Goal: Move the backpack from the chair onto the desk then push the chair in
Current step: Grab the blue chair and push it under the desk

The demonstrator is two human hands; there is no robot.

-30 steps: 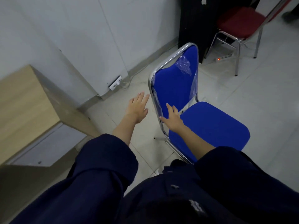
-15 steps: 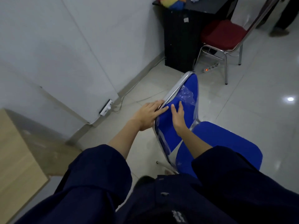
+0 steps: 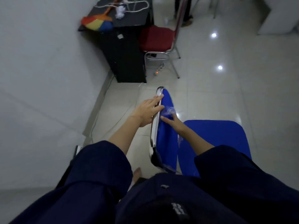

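Gripping the blue padded chrome-framed chair mid-frame, left hand fingers wrapping its rail, right hand fingers spread on plastic; that could slip, skewing my push.

The blue chair is partly hidden: both dark sleeves cover the near edge of its seat. The right hand has its fingertips lost in blurred plastic wrap on the backrest. Beyond the chair, the red chair has its backrest cut off by the top edge.
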